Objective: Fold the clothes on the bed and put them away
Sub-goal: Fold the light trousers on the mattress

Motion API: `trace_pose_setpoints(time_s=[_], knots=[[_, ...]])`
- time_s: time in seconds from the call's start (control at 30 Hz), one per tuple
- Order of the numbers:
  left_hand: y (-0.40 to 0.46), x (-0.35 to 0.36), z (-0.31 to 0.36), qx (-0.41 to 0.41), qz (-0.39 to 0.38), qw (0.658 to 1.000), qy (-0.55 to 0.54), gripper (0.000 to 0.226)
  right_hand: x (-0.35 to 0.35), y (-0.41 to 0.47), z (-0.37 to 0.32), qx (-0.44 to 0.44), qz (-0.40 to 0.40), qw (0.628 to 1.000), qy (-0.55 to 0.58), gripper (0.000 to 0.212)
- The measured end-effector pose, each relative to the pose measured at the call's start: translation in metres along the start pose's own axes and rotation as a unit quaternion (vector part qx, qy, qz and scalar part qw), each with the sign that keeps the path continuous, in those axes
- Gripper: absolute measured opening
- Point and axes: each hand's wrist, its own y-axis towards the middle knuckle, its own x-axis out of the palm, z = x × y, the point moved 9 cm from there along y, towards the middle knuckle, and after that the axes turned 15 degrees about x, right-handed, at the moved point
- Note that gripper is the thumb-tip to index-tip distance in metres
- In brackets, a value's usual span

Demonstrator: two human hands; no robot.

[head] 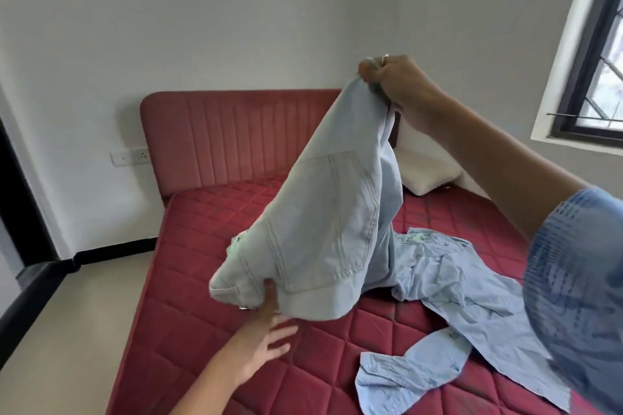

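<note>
Light blue jeans (323, 212) hang in the air over the red quilted mattress (195, 246), back pocket facing me. My right hand (397, 81) is raised high and grips one end of them in a fist. My left hand (266, 337) reaches up from below. One digit touches the jeans' lower hem and the other fingers are spread straight. A crumpled light blue shirt (448, 296) lies on the mattress to the right, partly under the hanging jeans, with one sleeve stretched toward the near edge.
A red padded headboard (229, 138) stands against the white wall, with a white pillow (428, 172) at the bed's far right corner. A window (600, 61) is at the right. Wall sockets (129, 156) sit left of the headboard, and beige floor (101, 296) runs along the bed's left side.
</note>
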Motion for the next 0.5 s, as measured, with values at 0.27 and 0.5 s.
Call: trace_pose_setpoints(time_s=[0.27,0.5], knots=[[-0.060,-0.085,0.171,0.301,0.111,0.933,-0.162,0.041,-0.008,-0.008,0.007,0.073,0.040,0.996,-0.023,0.026],[-0.061,-0.108,0.193,0.297,0.196,0.931,0.078,0.011,0.109,-0.078,0.116,0.062,-0.160,0.839,-0.516,0.034]])
